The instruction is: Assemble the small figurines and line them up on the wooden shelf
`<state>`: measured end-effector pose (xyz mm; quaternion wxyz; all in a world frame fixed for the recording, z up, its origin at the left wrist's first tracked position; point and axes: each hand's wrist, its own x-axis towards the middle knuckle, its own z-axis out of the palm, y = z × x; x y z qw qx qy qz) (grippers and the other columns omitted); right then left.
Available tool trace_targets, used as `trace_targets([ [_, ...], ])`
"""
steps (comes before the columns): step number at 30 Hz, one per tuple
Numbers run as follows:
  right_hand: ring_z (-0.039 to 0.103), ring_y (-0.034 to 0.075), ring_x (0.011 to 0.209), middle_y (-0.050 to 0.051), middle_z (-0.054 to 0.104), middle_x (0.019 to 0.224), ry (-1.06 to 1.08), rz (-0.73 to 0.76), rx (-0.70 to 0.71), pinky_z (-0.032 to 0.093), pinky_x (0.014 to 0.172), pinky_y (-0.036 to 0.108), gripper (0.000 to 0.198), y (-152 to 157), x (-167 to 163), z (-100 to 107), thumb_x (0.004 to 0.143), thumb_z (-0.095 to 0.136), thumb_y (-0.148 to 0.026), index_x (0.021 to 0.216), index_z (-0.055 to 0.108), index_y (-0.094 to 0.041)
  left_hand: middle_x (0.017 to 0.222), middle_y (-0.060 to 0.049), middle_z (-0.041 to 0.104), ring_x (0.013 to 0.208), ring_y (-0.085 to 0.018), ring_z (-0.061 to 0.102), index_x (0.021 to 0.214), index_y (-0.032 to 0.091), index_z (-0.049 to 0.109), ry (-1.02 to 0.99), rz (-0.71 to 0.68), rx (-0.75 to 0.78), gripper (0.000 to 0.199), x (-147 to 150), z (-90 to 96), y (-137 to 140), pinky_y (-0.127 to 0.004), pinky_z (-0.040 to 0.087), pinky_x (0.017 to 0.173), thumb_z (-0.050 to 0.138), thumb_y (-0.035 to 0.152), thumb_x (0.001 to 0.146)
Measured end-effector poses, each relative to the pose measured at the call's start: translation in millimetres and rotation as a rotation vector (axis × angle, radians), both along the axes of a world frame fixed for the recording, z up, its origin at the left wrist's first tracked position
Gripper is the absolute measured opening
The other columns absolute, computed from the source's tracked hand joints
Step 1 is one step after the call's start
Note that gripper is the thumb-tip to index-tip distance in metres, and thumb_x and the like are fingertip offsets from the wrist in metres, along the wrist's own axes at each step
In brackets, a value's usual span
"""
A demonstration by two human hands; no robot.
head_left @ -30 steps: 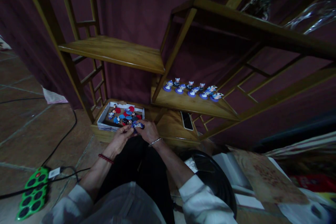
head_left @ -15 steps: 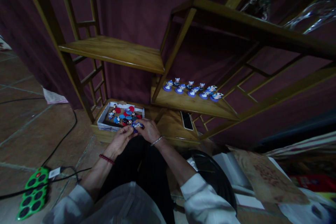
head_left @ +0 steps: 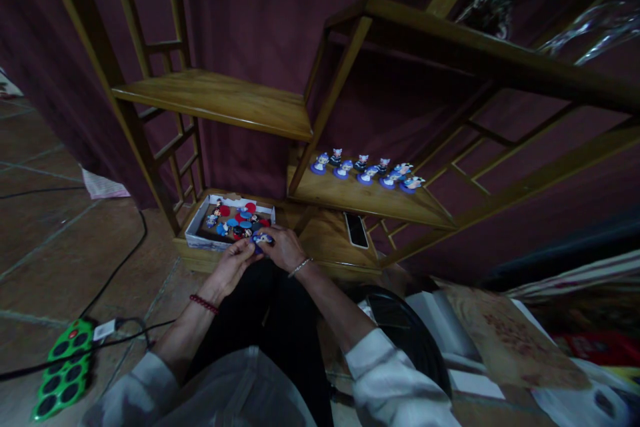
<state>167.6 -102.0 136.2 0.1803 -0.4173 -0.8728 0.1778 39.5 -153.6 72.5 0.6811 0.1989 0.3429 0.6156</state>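
Between my two hands is a small blue-and-white figurine (head_left: 262, 239) with a purple-blue base, held over the near edge of an open box. My left hand (head_left: 234, 265) pinches it from the left, by the base. The fingers of my right hand (head_left: 284, 248) close on its other side and partly cover it. Just beyond, the white-walled cardboard box (head_left: 200, 241) holds several figurines and red and blue discs. On a raised shelf to the right, several similar figurines (head_left: 368, 175) stand in two rows, those in front on purple bases.
The wooden shelf unit (head_left: 215, 99) has uprights and a higher board close above the box. A phone (head_left: 356, 229) lies on the lowest board. A green power strip (head_left: 64, 368) with cables is on the tiled floor at left; a black round stool (head_left: 420, 340) stands at right.
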Motion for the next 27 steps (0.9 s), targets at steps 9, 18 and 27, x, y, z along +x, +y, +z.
trace_targets([
  [9, 0.061, 0.012, 0.068, -0.001, 0.068, 0.075, 0.072, -0.122, -0.121, 0.042, 0.062, 0.017, 0.016, -3.6, 0.8, -4.4, 0.075, 0.052, -0.026, 0.083, 0.067, -0.023, 0.086, -0.005, 0.066, 0.079, -0.015, 0.061, 0.085, 0.014, 0.065, 0.090, -0.001, 0.010, 0.026, 0.2, -4.2, 0.9, -0.030, 0.049, 0.078, 0.072, 0.021, 0.062],
  [18, 0.061, 0.012, 0.066, -0.001, 0.068, 0.072, 0.090, -0.176, -0.162, 0.041, 0.060, 0.017, 0.016, -3.3, -0.2, -3.2, 0.072, 0.054, -0.025, 0.081, 0.068, -0.022, 0.087, -0.005, 0.066, 0.079, -0.015, 0.061, 0.089, 0.014, 0.065, 0.128, 0.015, 0.025, 0.030, 0.1, -8.7, 3.6, -0.031, 0.049, 0.078, 0.072, 0.023, 0.061],
  [27, 0.061, 0.012, 0.071, -0.001, 0.068, 0.079, 0.052, -0.126, -0.118, 0.041, 0.065, 0.018, 0.017, -4.0, 0.9, -4.1, 0.076, 0.053, -0.025, 0.085, 0.067, -0.024, 0.087, -0.005, 0.066, 0.081, -0.015, 0.060, 0.087, 0.013, 0.065, 0.113, 0.004, 0.037, 0.028, 0.3, -7.6, 2.8, -0.031, 0.049, 0.079, 0.071, 0.023, 0.062],
])
